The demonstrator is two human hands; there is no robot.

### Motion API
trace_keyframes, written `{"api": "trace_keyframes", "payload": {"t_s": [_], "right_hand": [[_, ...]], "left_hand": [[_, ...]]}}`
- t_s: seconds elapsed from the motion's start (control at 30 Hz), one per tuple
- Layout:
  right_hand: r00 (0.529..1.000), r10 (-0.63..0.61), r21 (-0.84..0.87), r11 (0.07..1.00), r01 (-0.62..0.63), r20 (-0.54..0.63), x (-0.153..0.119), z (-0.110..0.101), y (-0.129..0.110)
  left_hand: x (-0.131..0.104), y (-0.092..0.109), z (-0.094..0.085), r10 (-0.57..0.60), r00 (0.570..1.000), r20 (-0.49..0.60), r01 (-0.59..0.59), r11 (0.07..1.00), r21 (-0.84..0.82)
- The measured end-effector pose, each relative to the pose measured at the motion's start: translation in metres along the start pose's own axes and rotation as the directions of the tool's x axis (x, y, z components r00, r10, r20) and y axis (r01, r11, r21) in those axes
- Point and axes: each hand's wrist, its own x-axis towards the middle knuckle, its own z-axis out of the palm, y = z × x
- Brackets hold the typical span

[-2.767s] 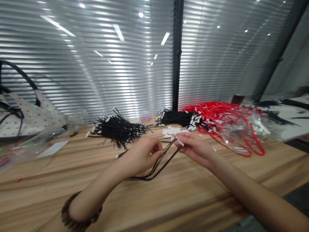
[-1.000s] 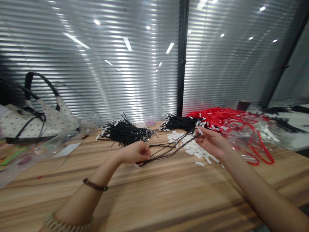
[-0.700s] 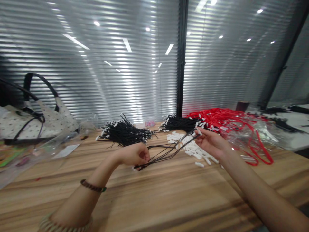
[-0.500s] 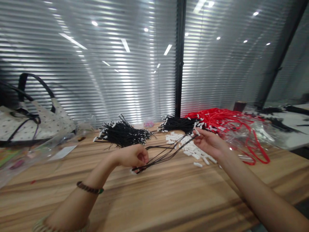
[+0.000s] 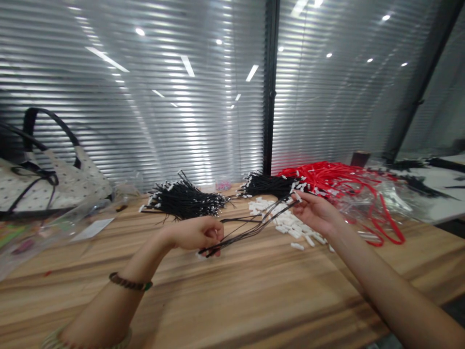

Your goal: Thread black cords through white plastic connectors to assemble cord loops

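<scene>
Several thin black cords (image 5: 250, 231) stretch between my two hands above the wooden table. Near the middle of the table, my left hand (image 5: 204, 234) pinches their near ends, with a small white piece just showing below the fingers. Higher up to the right, my right hand (image 5: 313, 209) has its fingertips closed on the far ends, where a white tip shows. Under and behind my right hand lies a pile of small white plastic pieces (image 5: 290, 226). A bundle of black cords with white tips (image 5: 185, 198) lies behind my left hand.
A second black cord bundle (image 5: 269, 185) sits at the back beside a heap of red straps (image 5: 327, 172). Clear plastic bags (image 5: 395, 206) lie to the right. On the left stand a dotted bag (image 5: 87, 177) and a white paper (image 5: 93, 229). Window blinds (image 5: 174, 106) rise behind.
Both hands stay nearly in place, still holding the cords between them. My left hand has risen very slightly, and the view has shifted a little.
</scene>
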Motion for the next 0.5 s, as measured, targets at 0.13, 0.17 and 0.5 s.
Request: {"api": "trace_keyframes", "payload": {"t_s": [0.13,0.17,0.5], "right_hand": [[1.0,0.004,0.017,1.0,-0.004,-0.018,0.001,-0.001,-0.001],[1.0,0.007,0.025,1.0,-0.006,-0.027,0.001,-0.001,-0.002],[0.993,0.061,0.095,0.994,-0.051,-0.104,0.0,0.0,-0.006]], "left_hand": [[-0.004,0.007,0.0,-0.009,1.0,-0.013,0.009,0.999,0.038],[-0.004,0.009,0.0,-0.009,1.0,-0.006,0.01,0.999,0.04],[-0.016,0.026,-0.007,0.106,0.993,-0.045,-0.104,0.994,0.045]]}}
